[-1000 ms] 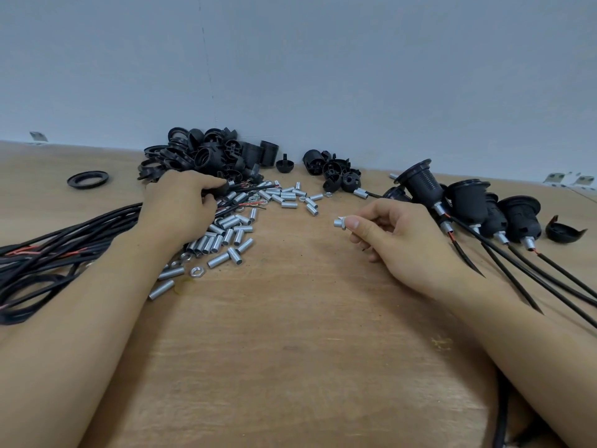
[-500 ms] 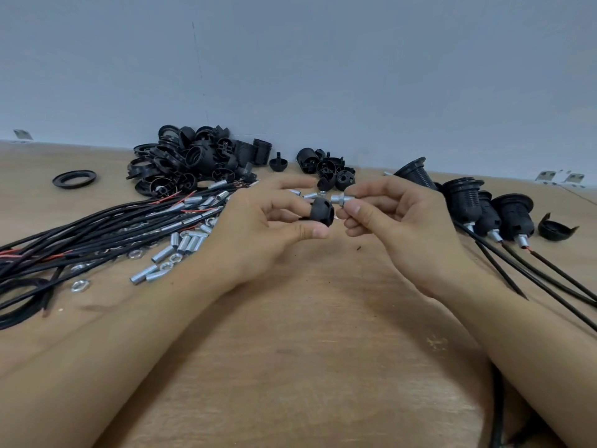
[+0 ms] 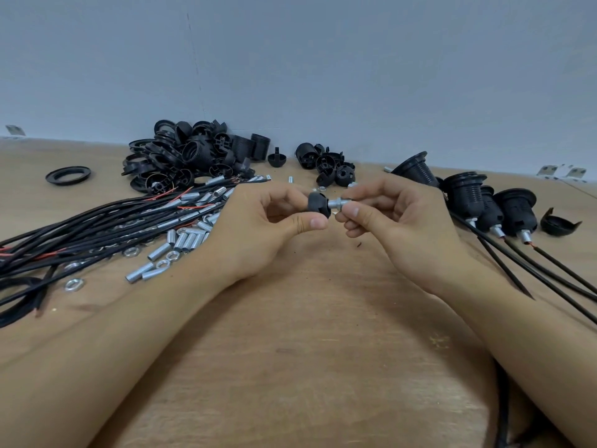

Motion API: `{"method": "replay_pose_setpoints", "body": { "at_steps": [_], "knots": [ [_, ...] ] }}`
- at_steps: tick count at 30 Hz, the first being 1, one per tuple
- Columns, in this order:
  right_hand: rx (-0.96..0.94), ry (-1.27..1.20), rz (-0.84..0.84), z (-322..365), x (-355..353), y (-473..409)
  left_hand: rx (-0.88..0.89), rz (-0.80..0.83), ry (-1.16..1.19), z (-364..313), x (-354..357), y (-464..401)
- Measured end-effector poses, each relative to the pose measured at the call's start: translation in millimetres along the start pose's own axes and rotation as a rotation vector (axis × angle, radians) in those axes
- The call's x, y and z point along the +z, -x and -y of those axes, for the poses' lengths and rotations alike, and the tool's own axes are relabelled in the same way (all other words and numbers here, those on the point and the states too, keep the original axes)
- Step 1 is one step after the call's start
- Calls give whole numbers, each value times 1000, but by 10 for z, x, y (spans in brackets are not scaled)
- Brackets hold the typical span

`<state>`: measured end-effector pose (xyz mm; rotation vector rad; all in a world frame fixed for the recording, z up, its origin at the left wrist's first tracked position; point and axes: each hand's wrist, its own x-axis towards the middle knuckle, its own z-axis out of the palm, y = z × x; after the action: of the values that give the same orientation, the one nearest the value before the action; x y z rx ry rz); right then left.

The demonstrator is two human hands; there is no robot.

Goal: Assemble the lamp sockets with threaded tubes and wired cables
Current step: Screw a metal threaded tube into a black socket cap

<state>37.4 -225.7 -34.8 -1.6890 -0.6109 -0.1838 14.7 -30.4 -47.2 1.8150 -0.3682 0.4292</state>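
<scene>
My left hand [image 3: 258, 227] pinches a small black socket cap [image 3: 318, 203] between thumb and fingers above the middle of the wooden table [image 3: 307, 318]. My right hand [image 3: 397, 221] pinches a short silver threaded tube [image 3: 339, 202] whose end meets the cap's centre. Loose threaded tubes [image 3: 187, 237] and nuts lie to the left beside a bundle of black wired cables [image 3: 80, 231]. Assembled sockets with cables [image 3: 491, 205] lie at the right.
A pile of black socket parts [image 3: 190, 156] sits at the back by the wall, a smaller heap of caps [image 3: 326, 163] beside it. A lone black ring [image 3: 68, 175] lies far left, an open cap [image 3: 560, 223] far right. A cable [image 3: 504, 399] runs under my right forearm.
My left hand left the parts pile carrying a black cap and came to the centre. My right hand brought the tube up against the cap; tube and cap now meet.
</scene>
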Motion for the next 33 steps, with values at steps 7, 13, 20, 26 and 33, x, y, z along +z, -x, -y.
{"method": "replay_pose_setpoints", "body": {
  "at_steps": [7, 13, 20, 26, 33],
  "knots": [
    [64, 4, 75, -9, -13, 18, 7, 1, -16, 12, 29, 36],
    [73, 74, 62, -2, 7, 27, 64, 10, -20, 3, 41, 50],
    [38, 24, 64, 7, 15, 23, 58, -41, -2, -53, 80, 72],
    [-73, 77, 43, 8, 14, 40, -6, -23, 104, -109, 68, 68],
    [75, 348, 21, 3, 56, 53, 63, -33, 14, -149, 132, 101]
  ]
}}
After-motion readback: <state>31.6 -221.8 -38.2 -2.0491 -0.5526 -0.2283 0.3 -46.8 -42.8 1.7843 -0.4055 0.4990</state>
